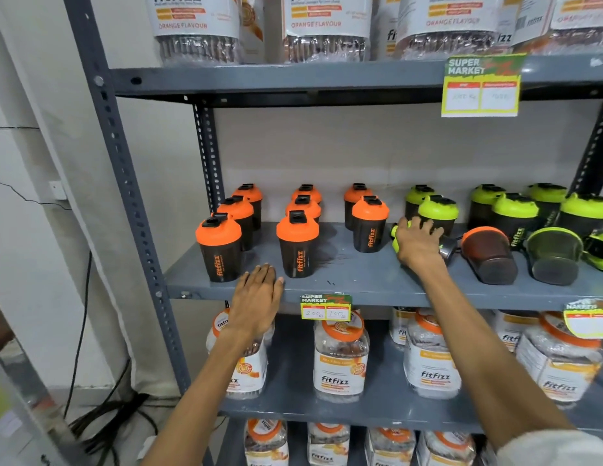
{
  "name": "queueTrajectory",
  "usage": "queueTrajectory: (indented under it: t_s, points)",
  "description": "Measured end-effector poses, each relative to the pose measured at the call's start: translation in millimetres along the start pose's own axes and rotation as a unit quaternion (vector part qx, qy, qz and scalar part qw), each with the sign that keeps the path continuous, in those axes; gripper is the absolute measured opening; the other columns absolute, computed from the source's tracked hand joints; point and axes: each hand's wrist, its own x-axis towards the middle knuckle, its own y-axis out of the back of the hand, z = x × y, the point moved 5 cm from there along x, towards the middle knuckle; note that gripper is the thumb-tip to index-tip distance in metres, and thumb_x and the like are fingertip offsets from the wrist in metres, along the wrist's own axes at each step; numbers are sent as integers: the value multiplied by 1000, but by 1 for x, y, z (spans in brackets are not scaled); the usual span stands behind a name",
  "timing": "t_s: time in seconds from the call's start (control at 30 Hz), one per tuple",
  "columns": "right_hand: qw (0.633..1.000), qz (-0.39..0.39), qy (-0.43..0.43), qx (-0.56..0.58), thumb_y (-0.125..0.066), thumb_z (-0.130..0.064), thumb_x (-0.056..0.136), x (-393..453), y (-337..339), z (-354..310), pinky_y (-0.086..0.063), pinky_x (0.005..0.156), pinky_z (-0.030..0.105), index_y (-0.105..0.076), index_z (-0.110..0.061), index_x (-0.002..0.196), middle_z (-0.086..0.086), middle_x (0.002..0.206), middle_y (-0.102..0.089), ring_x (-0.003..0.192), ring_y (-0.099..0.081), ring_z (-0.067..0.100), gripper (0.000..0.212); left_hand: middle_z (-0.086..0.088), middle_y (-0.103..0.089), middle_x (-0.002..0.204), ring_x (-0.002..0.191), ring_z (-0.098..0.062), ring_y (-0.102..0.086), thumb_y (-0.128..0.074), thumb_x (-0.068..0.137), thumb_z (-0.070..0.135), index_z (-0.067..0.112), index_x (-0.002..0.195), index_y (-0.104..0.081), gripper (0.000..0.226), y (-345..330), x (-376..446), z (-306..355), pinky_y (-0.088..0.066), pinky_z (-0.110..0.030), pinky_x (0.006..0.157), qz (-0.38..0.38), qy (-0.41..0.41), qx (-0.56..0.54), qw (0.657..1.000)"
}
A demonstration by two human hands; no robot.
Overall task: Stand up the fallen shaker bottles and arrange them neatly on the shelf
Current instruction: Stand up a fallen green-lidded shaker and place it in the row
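On the grey middle shelf (360, 280), several orange-lidded black shaker bottles (297, 245) stand upright in rows at the left. Green-lidded shakers (438, 213) stand at the back right. A green-lidded shaker (399, 242) lies on its side under my right hand (419, 245), whose fingers curl over it. To its right lie a fallen orange-lidded shaker (488, 255) and a fallen green-lidded one (554, 257), bases toward me. My left hand (256, 299) rests flat on the shelf's front edge between two orange shakers, holding nothing.
Large jars of orange-flavour product (340, 361) fill the shelves below and above. Price tags (325, 307) hang on the shelf edges. A grey slotted upright (125, 183) frames the left side, and cables (108, 422) lie on the floor at lower left.
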Motion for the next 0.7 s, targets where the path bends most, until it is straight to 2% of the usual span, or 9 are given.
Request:
queueTrajectory:
  t_s: [0.13,0.23,0.33,0.43,0.53,0.6,0.7]
  points:
    - [998,60,5,1,-71,-7,78,-6,-1,5,-38,102,58,-39,-6,140,18,134,-45,124,-46,40,70,-11,-41,158,150,-25,-33,-24,108,36,10,149,-42,52,0,-1,1,-17,-41,124,5,2,-3,1000]
    - [994,105,16,16,-76,-7,73,-17,-1,9,-41,100,55,-43,-7,136,17,131,-48,120,-49,39,71,-11,-41,158,150,-25,-33,-25,108,34,9,149,-42,51,-1,-1,2,-17,-42,124,8,4,-6,1000]
    - [984,155,16,89,-79,-10,70,-31,3,19,-44,96,53,-40,-8,138,18,135,-46,120,-48,39,78,-11,-42,158,149,-26,-34,-26,108,33,9,149,-43,50,-1,-2,2,-18,-43,124,12,7,-7,1000]
    - [946,225,12,235,-80,-16,69,-42,10,36,-45,93,51,-37,-5,139,20,135,-43,118,-47,42,83,-12,-43,157,148,-27,-35,-28,108,31,8,148,-44,49,-1,-2,3,-19,-44,124,17,7,-5,1000]
    - [888,255,0,383,-82,-18,71,-44,16,53,-41,101,45,-37,1,136,23,135,-41,122,-44,43,82,-12,-43,157,148,-27,-35,-28,108,30,8,148,-44,48,-1,-2,5,-19,-44,124,16,10,-1,1000]
    - [870,248,-30,426,-82,-18,71,-40,18,62,-38,104,41,-37,5,133,25,133,-42,124,-43,42,80,-12,-42,157,149,-27,-35,-27,108,30,8,148,-43,49,-1,-2,5,-19,-45,124,13,11,0,1000]
    - [864,228,-61,445,-83,-17,70,-36,16,67,-36,102,36,-37,9,131,28,131,-42,124,-43,42,81,-12,-41,158,149,-27,-34,-27,108,31,8,149,-42,49,0,-3,6,-19,-45,125,11,11,0,1000]
